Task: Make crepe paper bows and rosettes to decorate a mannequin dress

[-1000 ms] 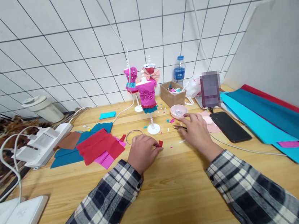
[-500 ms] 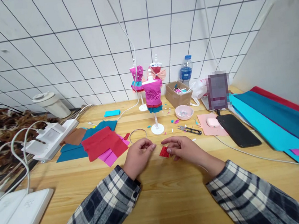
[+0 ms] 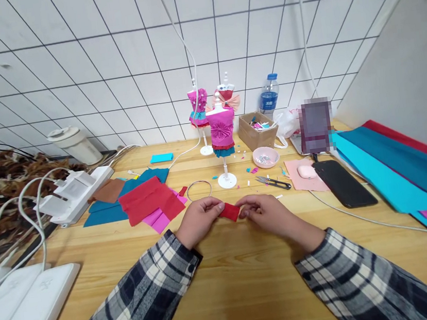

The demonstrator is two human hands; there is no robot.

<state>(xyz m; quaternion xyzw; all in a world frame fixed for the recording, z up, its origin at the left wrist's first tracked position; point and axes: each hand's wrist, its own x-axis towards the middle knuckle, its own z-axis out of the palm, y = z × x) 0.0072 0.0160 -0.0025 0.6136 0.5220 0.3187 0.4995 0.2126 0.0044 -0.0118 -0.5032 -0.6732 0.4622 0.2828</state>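
A small folded piece of red crepe paper stretches between my hands, just above the wooden table. My left hand pinches its left end between thumb and fingers. At the paper's right end, the curled fingertips of my right hand close on the edge. Thread snips lie on the table beyond my right hand. A thin metal ring rests behind my left hand. Straight ahead stands a mini dress form wearing a magenta top with a rosette and a red and teal skirt.
Red, teal and magenta crepe sheets lie left. Two more dressed forms stand behind. A pink bowl, cardboard box and water bottle are at the back right. A black phone, cable and long crepe sheets lie right.
My right hand let go of the thread snips and took the red crepe paper. My left hand now pinches that paper's other end, and it lies stretched flat between both hands.
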